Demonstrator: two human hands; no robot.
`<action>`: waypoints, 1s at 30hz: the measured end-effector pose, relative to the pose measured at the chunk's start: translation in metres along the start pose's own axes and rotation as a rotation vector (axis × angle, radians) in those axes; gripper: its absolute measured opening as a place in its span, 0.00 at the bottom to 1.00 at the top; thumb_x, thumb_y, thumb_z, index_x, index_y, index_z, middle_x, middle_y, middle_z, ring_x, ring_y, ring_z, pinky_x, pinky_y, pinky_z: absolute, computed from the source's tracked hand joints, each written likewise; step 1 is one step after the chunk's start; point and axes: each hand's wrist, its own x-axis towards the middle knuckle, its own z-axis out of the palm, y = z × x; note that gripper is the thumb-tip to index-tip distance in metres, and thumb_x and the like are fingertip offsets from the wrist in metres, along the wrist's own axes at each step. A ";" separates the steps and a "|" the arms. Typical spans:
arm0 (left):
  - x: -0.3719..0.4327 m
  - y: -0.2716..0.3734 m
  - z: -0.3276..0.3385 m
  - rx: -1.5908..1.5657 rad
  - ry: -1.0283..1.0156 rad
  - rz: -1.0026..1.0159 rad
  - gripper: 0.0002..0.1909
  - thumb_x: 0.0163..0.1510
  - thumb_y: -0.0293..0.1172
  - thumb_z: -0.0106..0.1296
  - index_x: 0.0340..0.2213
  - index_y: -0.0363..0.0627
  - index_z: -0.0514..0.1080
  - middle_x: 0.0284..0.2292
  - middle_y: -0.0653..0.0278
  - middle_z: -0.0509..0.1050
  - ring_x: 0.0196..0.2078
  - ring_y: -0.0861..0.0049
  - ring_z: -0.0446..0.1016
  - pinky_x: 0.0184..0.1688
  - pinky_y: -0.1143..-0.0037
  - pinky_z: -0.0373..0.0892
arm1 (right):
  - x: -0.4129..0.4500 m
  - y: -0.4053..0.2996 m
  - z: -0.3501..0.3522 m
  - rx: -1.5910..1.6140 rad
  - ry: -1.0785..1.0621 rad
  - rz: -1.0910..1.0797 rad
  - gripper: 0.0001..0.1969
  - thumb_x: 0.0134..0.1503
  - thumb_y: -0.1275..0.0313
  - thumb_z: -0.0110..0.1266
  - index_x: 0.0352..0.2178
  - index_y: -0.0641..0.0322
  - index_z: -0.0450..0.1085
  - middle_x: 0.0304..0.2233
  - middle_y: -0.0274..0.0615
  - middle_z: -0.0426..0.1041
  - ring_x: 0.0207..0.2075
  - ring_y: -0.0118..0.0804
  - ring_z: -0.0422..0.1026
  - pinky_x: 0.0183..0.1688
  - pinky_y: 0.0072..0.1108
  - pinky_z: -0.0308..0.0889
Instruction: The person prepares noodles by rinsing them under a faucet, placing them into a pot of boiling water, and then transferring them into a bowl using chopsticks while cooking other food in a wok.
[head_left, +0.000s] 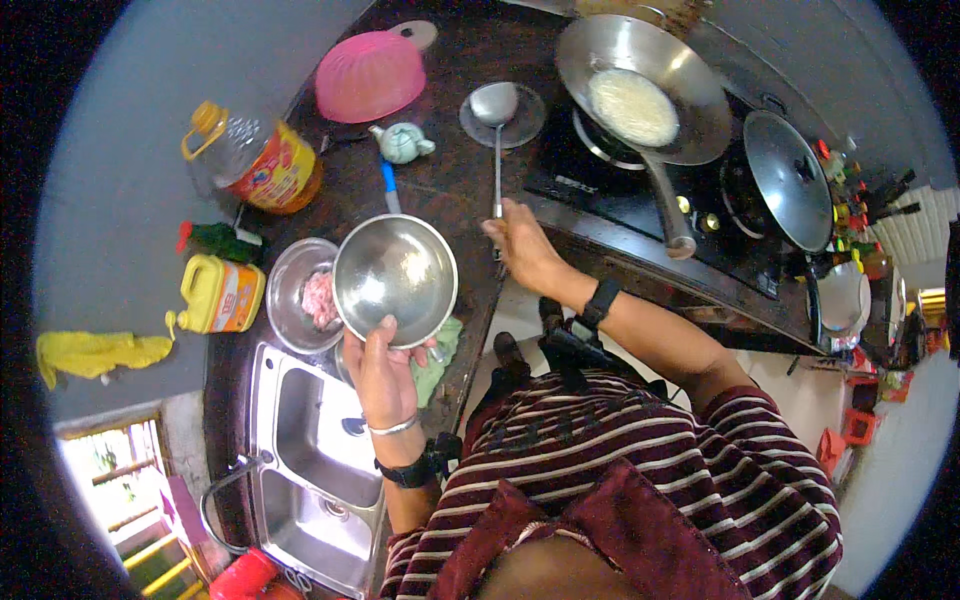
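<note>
My left hand (384, 371) holds a stainless steel bowl (395, 277) by its rim, thumb inside; no food shows in it. Beneath its left side stands another metal bowl (281, 300) with pink minced meat (321, 300), partly hidden. My right hand (529, 251) has its fingers around the handle end of a metal wok spatula (495, 105). The spatula's blade rests on a small plate (529, 124). Pale, bubbly food (634, 109) spreads over the bottom of a steel wok (697, 112) on the gas hob (585, 184), its handle pointing towards me.
A lidded pan (787, 180) occupies the other burner. Leftward are a double sink (315, 514), a large oil bottle (259, 165), a yellow jug (221, 292) and a green cloth (442, 364). A pink basket (371, 75) and small teapot (403, 142) stand farther back. A blue-handled tool (389, 184) lies behind the held bowl.
</note>
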 end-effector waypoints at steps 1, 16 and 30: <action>0.009 -0.002 0.007 0.010 -0.051 0.000 0.17 0.53 0.25 0.47 0.45 0.37 0.61 0.32 0.55 0.74 0.23 0.69 0.74 0.19 0.78 0.63 | 0.000 0.001 -0.013 -0.008 -0.015 0.098 0.12 0.58 0.68 0.52 0.36 0.70 0.65 0.28 0.54 0.68 0.31 0.49 0.69 0.33 0.32 0.64; 0.061 -0.033 0.092 0.026 -0.172 -0.025 0.15 0.55 0.29 0.48 0.43 0.37 0.63 0.31 0.54 0.76 0.21 0.68 0.75 0.17 0.78 0.64 | 0.077 0.009 -0.343 0.134 0.237 0.210 0.20 0.61 0.55 0.47 0.28 0.64 0.68 0.23 0.33 0.66 0.22 0.26 0.71 0.25 0.17 0.71; 0.089 -0.078 0.132 0.050 -0.184 -0.156 0.15 0.54 0.27 0.48 0.44 0.37 0.62 0.32 0.54 0.75 0.22 0.70 0.75 0.17 0.81 0.64 | 0.116 0.214 -0.319 0.594 0.383 0.626 0.17 0.64 0.63 0.43 0.42 0.70 0.66 0.38 0.48 0.70 0.30 0.41 0.76 0.33 0.29 0.76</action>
